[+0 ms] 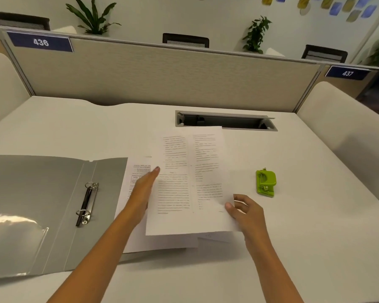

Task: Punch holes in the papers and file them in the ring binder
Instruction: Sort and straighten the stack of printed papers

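A printed sheet (190,182) is raised off the desk at the middle, tilted toward me. My right hand (245,213) pinches its lower right corner. My left hand (143,193) lies flat with straight fingers along the sheet's left edge, partly behind it. Under the sheet a stack of more printed papers (138,171) rests on the desk. The grey ring binder (42,206) lies open at the left, its two metal rings (88,204) shut and bare. A small green hole punch (265,183) sits on the desk to the right of the papers.
The white desk (293,248) is fenced by a beige partition (162,77) at the back. An open cable tray slot (225,122) lies just behind the raised sheet. A white side panel (341,127) rises at the right.
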Tool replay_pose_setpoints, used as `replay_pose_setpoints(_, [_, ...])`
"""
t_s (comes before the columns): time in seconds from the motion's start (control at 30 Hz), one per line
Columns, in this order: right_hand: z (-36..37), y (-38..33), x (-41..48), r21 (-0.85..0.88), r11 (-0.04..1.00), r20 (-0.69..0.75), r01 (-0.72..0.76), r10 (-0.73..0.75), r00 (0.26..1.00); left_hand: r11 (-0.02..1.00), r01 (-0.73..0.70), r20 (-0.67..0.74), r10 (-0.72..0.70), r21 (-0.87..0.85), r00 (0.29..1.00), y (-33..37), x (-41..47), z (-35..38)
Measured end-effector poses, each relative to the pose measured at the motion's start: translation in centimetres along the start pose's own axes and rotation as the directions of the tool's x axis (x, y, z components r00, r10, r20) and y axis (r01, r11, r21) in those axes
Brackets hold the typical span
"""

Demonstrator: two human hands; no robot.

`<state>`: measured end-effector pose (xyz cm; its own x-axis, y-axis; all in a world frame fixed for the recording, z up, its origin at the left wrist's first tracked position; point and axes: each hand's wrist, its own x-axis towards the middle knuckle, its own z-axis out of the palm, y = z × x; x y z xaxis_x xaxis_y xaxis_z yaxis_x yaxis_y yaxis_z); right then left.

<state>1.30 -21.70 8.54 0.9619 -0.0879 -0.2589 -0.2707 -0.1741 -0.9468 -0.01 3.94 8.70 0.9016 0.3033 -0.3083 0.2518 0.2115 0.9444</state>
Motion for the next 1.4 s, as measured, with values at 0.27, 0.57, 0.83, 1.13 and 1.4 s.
replay_pose_setpoints(0.27, [2.8,1.0,0.7,-0.331,0.943,-0.136,0.044,-0.094,0.986,0.989,-0.058,-0.132,0.076,0.14,0.988,-1.1,0.4,-4.5])
replay_pose_setpoints(0.57, [5.1,1.2,1.1,-0.87,0.431,-0.27,-0.238,-0.015,0.963,0.998,0.03,-0.194,-0.02,0.048,0.981,-1.7,0.7,-8.4])
replay_pose_setpoints(0.83, [6.0,0.1,2.9,-0.836,0.448,-0.278,-0.318,0.155,0.948,0.99,0.089,-0.174,-0.07,0.107,0.982,-2.0,0.9,-9.5])
replay_pose_setpoints(1.13, [4.4,-1.0,3.9,-0.591,0.763,-0.194,-0.261,0.18,0.964,0.988,0.099,-0.185,-0.075,0.12,0.98,-1.6,1.8,-11.3])
replay_pose_setpoints(1.4, [3.7,-7.0,1.3,-0.742,0.622,-0.189,0.249,-0.551,0.813,0.987,0.101,-0.191,-0.077,0.121,0.979,-1.5,2.7,-11.7])
